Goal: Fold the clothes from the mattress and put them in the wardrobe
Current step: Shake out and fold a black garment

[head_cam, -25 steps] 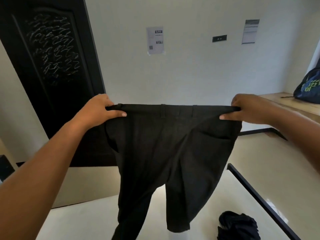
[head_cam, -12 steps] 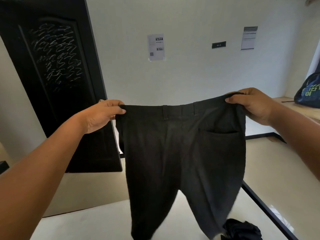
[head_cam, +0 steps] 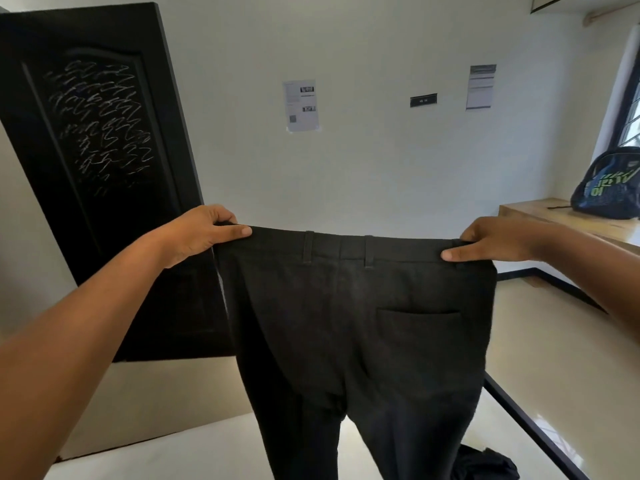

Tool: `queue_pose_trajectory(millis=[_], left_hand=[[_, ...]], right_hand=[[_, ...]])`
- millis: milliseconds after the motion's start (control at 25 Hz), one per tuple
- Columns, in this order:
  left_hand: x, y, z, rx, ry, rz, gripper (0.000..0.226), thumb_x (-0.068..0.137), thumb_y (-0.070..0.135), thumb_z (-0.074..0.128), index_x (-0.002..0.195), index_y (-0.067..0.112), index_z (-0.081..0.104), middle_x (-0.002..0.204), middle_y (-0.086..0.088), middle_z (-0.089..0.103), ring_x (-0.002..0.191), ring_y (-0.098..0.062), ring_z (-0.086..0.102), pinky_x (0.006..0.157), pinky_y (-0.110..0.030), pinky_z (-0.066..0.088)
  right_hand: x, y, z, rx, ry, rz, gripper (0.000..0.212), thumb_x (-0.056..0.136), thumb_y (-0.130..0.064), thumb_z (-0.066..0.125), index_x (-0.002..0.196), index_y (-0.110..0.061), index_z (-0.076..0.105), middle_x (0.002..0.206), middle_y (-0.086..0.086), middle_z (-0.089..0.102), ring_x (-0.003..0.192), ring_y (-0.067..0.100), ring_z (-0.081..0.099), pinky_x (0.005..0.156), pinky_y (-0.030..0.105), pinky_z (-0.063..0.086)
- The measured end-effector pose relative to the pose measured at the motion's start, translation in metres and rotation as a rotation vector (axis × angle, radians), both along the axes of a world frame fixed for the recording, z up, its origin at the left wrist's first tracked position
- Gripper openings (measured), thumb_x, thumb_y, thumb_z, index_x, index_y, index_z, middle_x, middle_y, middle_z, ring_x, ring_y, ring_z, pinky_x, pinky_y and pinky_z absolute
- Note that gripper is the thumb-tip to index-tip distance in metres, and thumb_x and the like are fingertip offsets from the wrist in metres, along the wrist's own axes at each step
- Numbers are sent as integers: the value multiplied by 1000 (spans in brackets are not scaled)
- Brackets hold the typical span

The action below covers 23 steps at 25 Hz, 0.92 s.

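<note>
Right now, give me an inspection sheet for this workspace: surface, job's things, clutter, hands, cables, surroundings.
Surface: pale glossy surface below, dark-edged.
Job's things: black trousers held up by the waistband, legs hanging; dark garment crumpled on the surface.
Clutter: backpack on a wooden ledge.
Hands: left hand grips the waistband's left end, right hand its right end.
Cables: nothing seen.
Surroundings: black door, papers on the wall, window at right.
</note>
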<state>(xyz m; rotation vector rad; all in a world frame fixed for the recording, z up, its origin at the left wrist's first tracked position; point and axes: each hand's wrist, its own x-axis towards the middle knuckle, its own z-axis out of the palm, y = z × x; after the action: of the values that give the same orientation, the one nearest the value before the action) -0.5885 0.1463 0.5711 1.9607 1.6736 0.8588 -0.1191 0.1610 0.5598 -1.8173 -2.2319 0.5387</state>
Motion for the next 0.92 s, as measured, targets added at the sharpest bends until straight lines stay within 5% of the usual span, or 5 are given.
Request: queue_pose_trajectory(millis=[120, 240, 440, 640, 920], left_hand=[[-2, 8, -6, -3, 40, 84, 66, 70, 76, 69, 97, 16, 66, 105, -11, 67, 96, -28, 68, 90, -51, 59], [7, 15, -20, -12, -60, 223, 31, 94, 45, 67, 104, 17, 58, 108, -12, 65, 95, -29, 69, 78, -48, 63], [74, 11, -14, 293, 34, 338, 33, 93, 38, 72, 109, 14, 57, 108, -5, 60, 94, -22, 58, 75, -33, 48], [153, 4, 13, 351, -79, 149, 28, 99, 41, 63, 108, 14, 59, 104, -3, 63, 92, -22, 65, 80, -39, 60], [154, -10, 47, 201, -340, -83, 26, 107, 26, 48, 129, 18, 58, 108, -11, 73, 86, -19, 77, 87, -36, 63]], right_hand=[[1, 7, -3, 21, -100, -86, 54, 90, -64, 58, 95, -12, 73, 99, 3, 73, 91, 16, 65, 81, 31, 47], [-7, 17, -8, 1, 191, -215, 45, 91, -50, 69, 95, -5, 71, 96, 11, 75, 84, 23, 73, 82, 34, 61], [-67, 23, -3, 244, 474, -226, 27, 85, -24, 82, 97, -7, 65, 99, 16, 69, 86, 28, 72, 77, 43, 64], [-148, 7, 25, 243, 707, 44, 16, 90, -10, 73, 103, -16, 66, 103, 20, 71, 92, 39, 73, 79, 52, 63], [-153, -1, 47, 265, 821, 234, 43, 85, -14, 79, 124, -25, 62, 104, 11, 76, 97, 26, 75, 92, 43, 61]])
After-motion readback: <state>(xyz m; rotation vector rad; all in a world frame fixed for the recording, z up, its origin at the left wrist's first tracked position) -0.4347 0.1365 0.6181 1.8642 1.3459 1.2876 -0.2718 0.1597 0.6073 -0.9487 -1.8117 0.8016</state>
